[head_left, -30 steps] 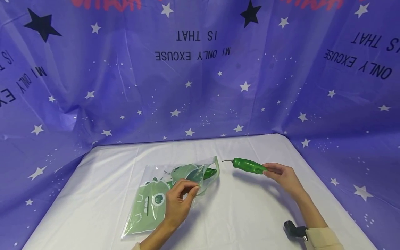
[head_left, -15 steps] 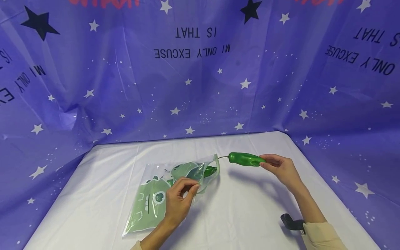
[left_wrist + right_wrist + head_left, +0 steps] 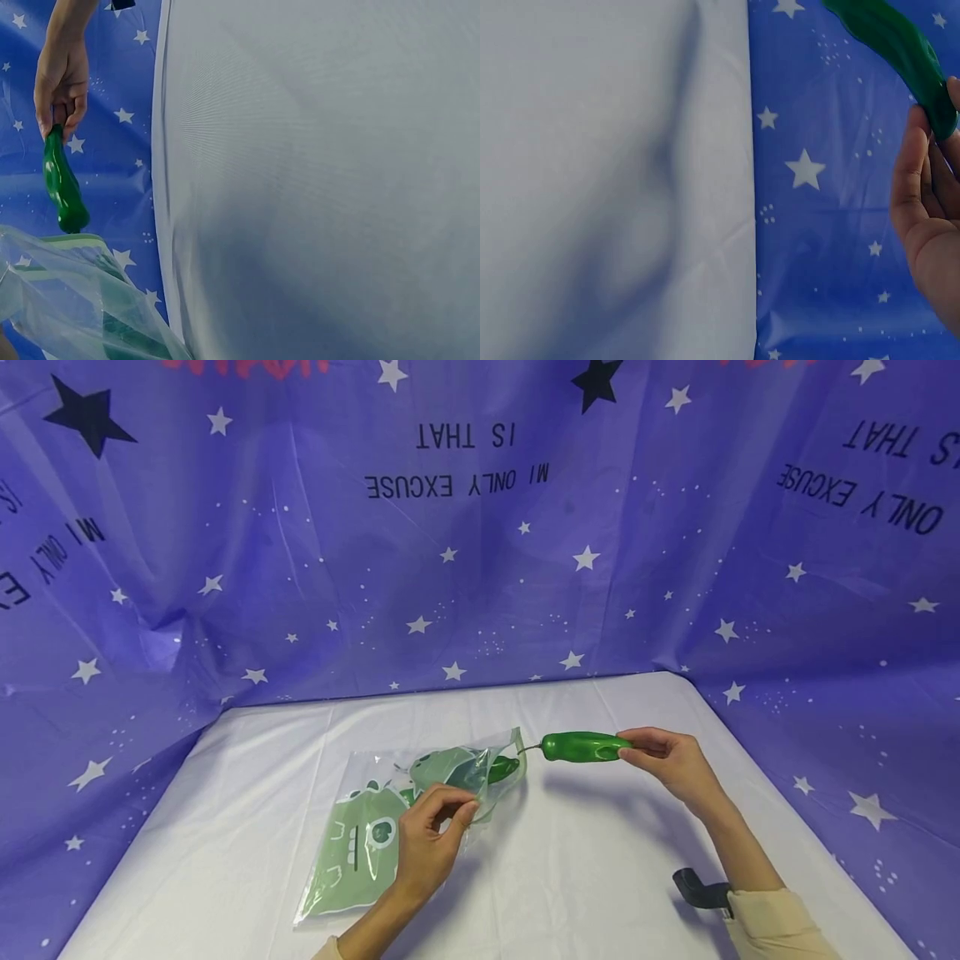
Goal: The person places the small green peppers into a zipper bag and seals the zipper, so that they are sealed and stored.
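In the head view my right hand [image 3: 675, 768] pinches a long green pepper [image 3: 581, 747] by its tip, above the table. Its thin stem points left and reaches the mouth of a clear zip bag [image 3: 360, 852] printed with a green cartoon face. My left hand [image 3: 435, 835] pinches the bag's near rim between thumb and fingers, and the mouth gapes to the right. Another green pepper [image 3: 502, 768] lies inside the bag, partly behind the print. The left wrist view has the held pepper [image 3: 64, 184] hanging just over the bag's edge [image 3: 71, 240]. The right wrist view shows fingertips gripping the pepper [image 3: 900, 45].
A white cloth covers the table [image 3: 585, 877]. A purple curtain [image 3: 480, 568] with stars and lettering stands behind it and at both sides. A black strap-like piece [image 3: 701, 891] sits at the right sleeve [image 3: 772, 927].
My right hand has carried the pepper left and slightly up, bringing its stem to the bag's mouth. The left hand keeps its hold on the bag's rim, nearly still.
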A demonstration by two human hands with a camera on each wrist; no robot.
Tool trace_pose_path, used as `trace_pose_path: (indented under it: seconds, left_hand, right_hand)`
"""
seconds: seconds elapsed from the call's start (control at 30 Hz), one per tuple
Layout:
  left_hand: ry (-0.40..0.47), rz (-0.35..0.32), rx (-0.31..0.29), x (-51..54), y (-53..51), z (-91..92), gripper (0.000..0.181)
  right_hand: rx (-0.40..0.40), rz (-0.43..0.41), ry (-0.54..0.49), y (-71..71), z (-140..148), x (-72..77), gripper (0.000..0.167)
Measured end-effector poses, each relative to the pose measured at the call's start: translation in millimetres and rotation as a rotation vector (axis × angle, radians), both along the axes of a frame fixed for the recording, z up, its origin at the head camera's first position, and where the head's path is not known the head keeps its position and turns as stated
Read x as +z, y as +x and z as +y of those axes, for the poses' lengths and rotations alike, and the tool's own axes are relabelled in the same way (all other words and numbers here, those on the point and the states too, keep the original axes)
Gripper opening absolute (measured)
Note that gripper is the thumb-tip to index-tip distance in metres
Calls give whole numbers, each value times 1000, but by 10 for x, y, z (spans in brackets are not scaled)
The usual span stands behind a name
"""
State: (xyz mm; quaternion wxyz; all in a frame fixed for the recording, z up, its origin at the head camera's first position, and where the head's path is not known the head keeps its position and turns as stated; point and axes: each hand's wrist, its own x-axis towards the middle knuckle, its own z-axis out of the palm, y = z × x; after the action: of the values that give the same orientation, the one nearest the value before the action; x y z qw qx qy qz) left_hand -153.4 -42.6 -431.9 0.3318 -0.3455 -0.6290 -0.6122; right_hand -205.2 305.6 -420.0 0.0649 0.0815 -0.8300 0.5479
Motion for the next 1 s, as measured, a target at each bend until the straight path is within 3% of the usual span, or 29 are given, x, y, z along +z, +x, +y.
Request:
trace_pose_path:
  seconds: [0.2, 0.53, 0.73, 1.0]
  left_hand:
    - [9, -2, -32, -13, -1, -3, 17]
    - [24, 2, -159, -57, -26, -4, 22]
    - [6, 8, -160, -52, -27, -2, 18]
    - [-4, 12, -157, -33, -42, -14, 19]
  right_hand:
    - [59, -6, 19, -32, -155, -84, 33]
    - [135, -6, 26, -92, -469, -59, 30]
    - [168, 2, 63, -78, -526, -4, 29]
    - [104, -37, 6, -65, -364, 44, 31]
